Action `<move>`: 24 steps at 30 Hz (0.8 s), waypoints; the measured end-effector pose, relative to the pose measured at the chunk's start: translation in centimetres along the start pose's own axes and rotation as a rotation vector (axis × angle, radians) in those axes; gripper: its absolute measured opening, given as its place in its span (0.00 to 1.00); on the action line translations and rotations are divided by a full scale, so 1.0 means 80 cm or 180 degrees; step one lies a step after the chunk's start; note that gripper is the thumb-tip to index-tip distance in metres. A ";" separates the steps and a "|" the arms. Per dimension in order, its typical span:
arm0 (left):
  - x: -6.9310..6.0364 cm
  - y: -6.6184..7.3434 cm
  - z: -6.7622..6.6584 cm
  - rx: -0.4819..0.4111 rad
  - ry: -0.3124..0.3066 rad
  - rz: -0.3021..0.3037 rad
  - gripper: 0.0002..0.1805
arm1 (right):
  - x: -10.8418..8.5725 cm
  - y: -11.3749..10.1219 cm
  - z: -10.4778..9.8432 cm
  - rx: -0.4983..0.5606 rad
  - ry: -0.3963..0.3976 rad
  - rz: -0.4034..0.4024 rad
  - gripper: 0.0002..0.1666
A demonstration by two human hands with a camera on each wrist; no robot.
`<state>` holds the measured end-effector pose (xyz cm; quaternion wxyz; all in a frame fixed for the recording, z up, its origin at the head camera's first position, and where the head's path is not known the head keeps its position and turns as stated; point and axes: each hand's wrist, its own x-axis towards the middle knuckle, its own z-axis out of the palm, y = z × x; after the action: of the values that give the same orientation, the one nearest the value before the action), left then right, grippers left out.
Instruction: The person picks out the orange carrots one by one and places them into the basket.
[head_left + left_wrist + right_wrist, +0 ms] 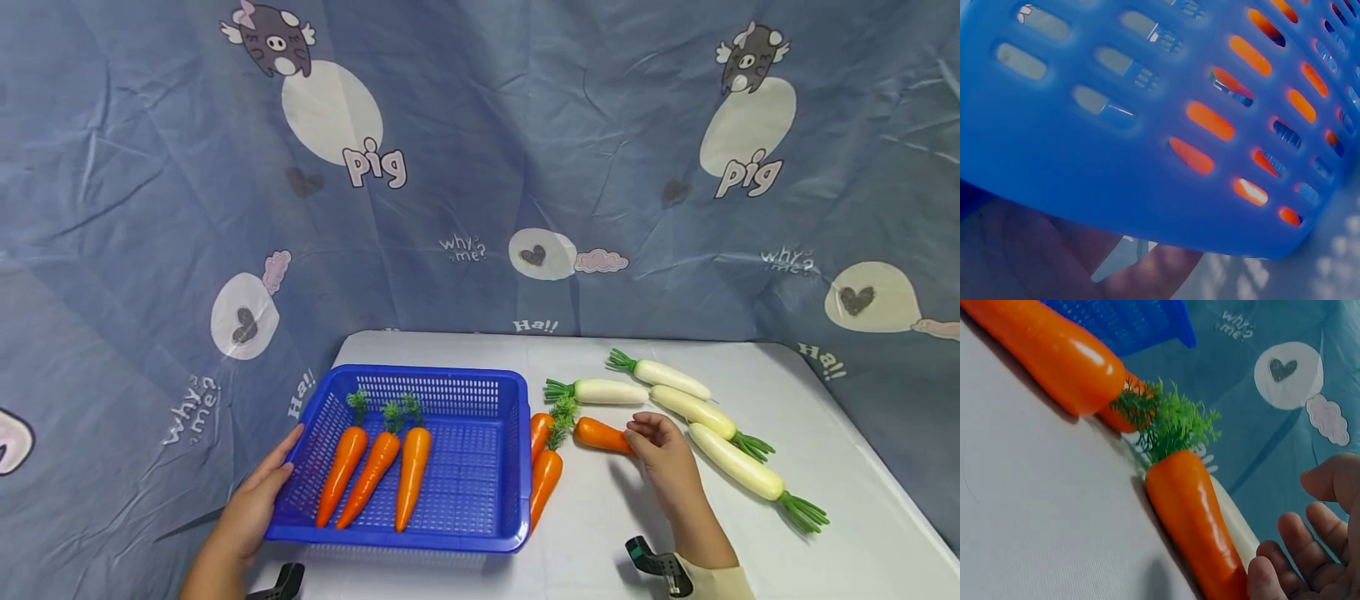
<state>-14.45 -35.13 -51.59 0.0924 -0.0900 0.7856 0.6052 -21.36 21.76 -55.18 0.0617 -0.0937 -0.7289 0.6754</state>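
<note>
A blue plastic basket [457, 542] stands at the left of the white table with three carrots [412, 479] inside, green tops toward the back. At its left side my left hand [251, 508] grips the rim; in the left wrist view, fingers [1154, 269] show beside the perforated basket wall [1085, 169]. My right hand [667, 462] is at the narrow end of a carrot [603, 436] lying right of the basket. In the right wrist view its fingers [1300, 540] are spread and loosely bent near that carrot [1188, 512], whose tip is out of sight.
Two more carrots [546, 479] lie against the basket's right side, partly hidden by it. Several white radishes [738, 462] with green stems lie behind and to the right of my right hand. A blue printed cloth [480, 167] hangs behind the table [585, 533].
</note>
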 end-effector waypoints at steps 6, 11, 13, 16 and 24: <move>-0.003 -0.001 -0.001 0.0040 0.0032 0.0088 0.30 | 0.008 0.006 -0.008 -0.0143 -0.0023 0.0045 0.23; -0.004 -0.001 -0.001 0.0032 0.0009 0.0110 0.30 | 0.013 0.006 -0.014 -0.0392 0.0036 -0.0021 0.22; -0.004 -0.002 -0.001 0.0021 0.0012 0.0101 0.30 | 0.018 0.006 -0.015 -0.0417 0.0034 0.0017 0.22; -0.005 -0.003 -0.002 0.0006 0.0023 0.0108 0.30 | 0.028 0.005 -0.015 -0.0410 -0.0027 0.0067 0.23; -0.002 0.001 -0.001 -0.0015 0.0016 0.0067 0.31 | 0.052 0.009 -0.020 -0.0569 -0.0226 -0.0026 0.25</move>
<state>-14.28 -35.22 -51.47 0.0839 -0.0835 0.7853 0.6077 -25.02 24.29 -55.95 0.0300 -0.0719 -0.7884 0.6102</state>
